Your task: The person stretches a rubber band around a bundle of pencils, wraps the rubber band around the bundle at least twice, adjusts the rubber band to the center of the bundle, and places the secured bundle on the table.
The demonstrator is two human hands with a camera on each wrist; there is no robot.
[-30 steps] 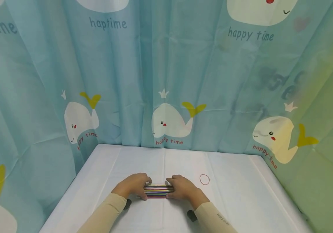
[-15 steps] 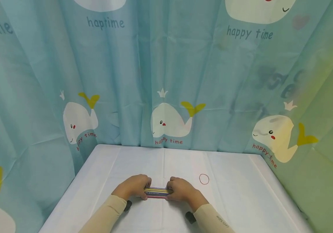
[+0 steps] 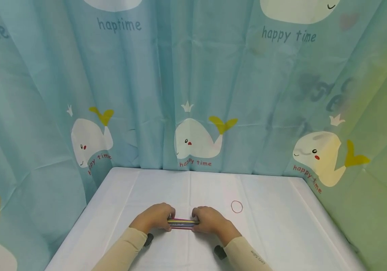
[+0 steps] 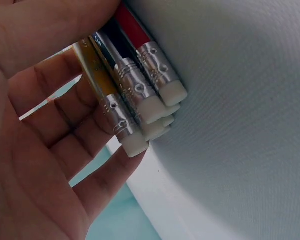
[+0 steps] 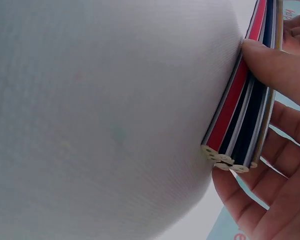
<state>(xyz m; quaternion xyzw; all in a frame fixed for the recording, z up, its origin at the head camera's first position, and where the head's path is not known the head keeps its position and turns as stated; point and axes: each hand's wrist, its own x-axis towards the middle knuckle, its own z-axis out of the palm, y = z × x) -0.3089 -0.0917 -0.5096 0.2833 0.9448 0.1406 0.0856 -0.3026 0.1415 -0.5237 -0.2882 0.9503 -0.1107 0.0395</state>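
Pencils (image 3: 183, 223) lie bundled left-right, eraser ends in curled left hand (image 3: 154, 217), tips in right hand (image 3: 210, 220).

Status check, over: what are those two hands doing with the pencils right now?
Left hand grips the eraser end of the pencil bundle; right hand grips the unsharpened end. Bundle lies on the white table. Rubber band lies apart, right of the hands. Nothing in the way.

On the tabletop (image 3: 274, 226), a bundle of pencils (image 3: 182, 223) lies crosswise near the front edge. The left hand (image 3: 154, 217) sits at its 9 o'clock end, the right hand (image 3: 210, 220) at its 3 o'clock end. A rubber band (image 3: 236, 206) lies on the tabletop at about 2 o'clock from the bundle, near the right hand. A curtain (image 3: 193, 94) hangs behind, at 12 o'clock, and along both sides.
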